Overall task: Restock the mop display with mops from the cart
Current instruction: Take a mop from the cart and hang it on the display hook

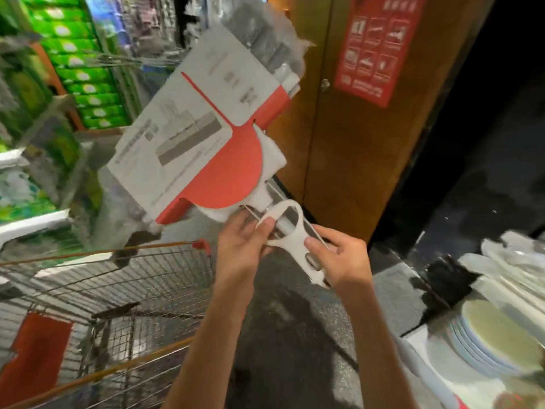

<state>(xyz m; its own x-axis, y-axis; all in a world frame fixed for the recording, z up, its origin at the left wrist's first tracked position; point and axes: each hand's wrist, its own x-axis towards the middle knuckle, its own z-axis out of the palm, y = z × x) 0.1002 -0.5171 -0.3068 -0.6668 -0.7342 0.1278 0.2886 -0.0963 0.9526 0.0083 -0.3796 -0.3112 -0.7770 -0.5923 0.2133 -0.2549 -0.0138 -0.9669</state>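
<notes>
Both hands grasp one mop (206, 134) (its head in a grey-and-red card sleeve) held tilted in the air above the wire cart (118, 290): the left hand (244, 243) pinches the white lever (290, 240), the right hand (339, 261) curls round its lower end.

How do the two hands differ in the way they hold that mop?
The left hand grips higher up, pinching the white lever near its looped top, close to the mop head. The right hand grips lower, with its thumb across the lever's lower end. The left hand shows its back; the right shows thumb and curled fingers. Both hold the same mop, above the floor beside the cart.
</notes>
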